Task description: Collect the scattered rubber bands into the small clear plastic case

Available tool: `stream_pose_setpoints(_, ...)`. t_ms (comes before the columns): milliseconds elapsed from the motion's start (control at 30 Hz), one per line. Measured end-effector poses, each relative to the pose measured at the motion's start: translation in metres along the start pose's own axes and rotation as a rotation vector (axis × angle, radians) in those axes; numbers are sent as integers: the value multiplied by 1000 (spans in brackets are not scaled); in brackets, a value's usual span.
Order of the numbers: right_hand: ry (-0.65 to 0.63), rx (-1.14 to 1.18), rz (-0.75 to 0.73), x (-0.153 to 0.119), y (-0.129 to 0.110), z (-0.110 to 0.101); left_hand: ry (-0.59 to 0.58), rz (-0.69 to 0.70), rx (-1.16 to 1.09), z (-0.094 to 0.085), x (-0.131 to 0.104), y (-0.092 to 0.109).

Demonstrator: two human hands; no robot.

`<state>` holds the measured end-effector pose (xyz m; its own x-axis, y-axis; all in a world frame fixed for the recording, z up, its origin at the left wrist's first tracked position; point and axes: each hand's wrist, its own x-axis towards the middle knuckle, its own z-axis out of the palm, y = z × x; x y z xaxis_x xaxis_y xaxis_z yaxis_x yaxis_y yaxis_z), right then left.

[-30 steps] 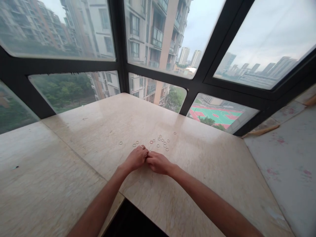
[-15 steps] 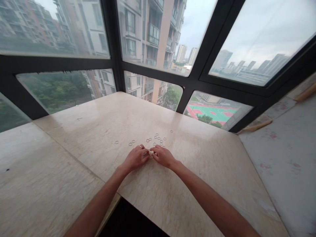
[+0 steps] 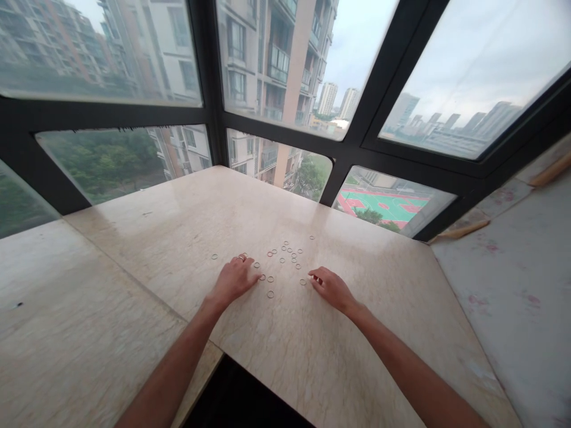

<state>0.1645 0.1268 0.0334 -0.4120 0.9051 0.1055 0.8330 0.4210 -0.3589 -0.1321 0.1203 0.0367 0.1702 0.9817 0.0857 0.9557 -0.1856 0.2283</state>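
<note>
Several thin rings lie scattered on the pale marble-look surface (image 3: 178, 261). A red ring (image 3: 270, 254) is beside a loose cluster, and one ring (image 3: 215, 257) lies apart at the left. My left hand (image 3: 235, 277) is low over the surface with thumb and fingers apart; its thumb tip is at a dark reddish ring (image 3: 262, 277). A band shows on one of its fingers. My right hand (image 3: 329, 286) has its fingers curled but apart, just right of a thin ring (image 3: 303, 282). Another ring (image 3: 270, 294) lies between the hands, nearest to me.
Dark window frames (image 3: 276, 138) border the far edge of the surface. A patterned wall (image 3: 513, 291) stands at the right. A dark opening (image 3: 245, 398) cuts into the near edge. A small dark object (image 3: 18, 305) lies at the far left.
My hands were together over the rings and have moved apart, the left one to the left and the right one to the right. Rings beneath them now show.
</note>
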Motion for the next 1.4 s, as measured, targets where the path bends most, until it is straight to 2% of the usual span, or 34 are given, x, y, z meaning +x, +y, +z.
stream_pose_setpoints(133, 121, 182, 87, -48, 10, -3, 53, -67, 41, 2, -1, -1)
stream_pose_setpoints(233, 193, 362, 172, -90, 11, 1, 53, -57, 52, 7, -4, 6)
stream_pose_setpoints(467, 351, 484, 265, -177, -3, 7, 38, 24, 90, 14, -5, 42)
stream_pose_setpoints(633, 427, 484, 214, -220, -11, 17, 0, 46, 73, 21, 21, 68)
stream_pose_setpoints(800, 460, 432, 160, -223, -11, 25, -15, 54, 34, 30, 63, 101)
stream_pose_setpoints(933, 482, 449, 154, -217, -11, 25, 10, 92, 17, 39, 87, 140)
stream_pose_setpoints(1067, 489, 473, 128, -216, -10, 23, -39, 309, -42, 48, 80, 185)
stream_pose_setpoints(1167, 494, 493, 100, -217, -9, 23, -114, 516, -107, 49, 62, 204)
stream_pose_setpoints(1233, 491, 503, 81, -217, -7, 24, -149, 600, -137, 45, 57, 201)
stream_pose_setpoints(1300, 481, 507, 74, -218, -5, 27, -140, 566, -134, 35, 63, 185)
stream_pose_setpoints(1333, 478, 508, 76, -218, -4, 28, -114, 507, -120, 30, 69, 173)
stream_pose_setpoints(1367, 480, 510, 79, -218, -3, 29, -77, 335, -81, 24, 76, 158)
stream_pose_setpoints(1400, 486, 513, 82, -218, -2, 30, -47, 227, -52, 17, 84, 142)
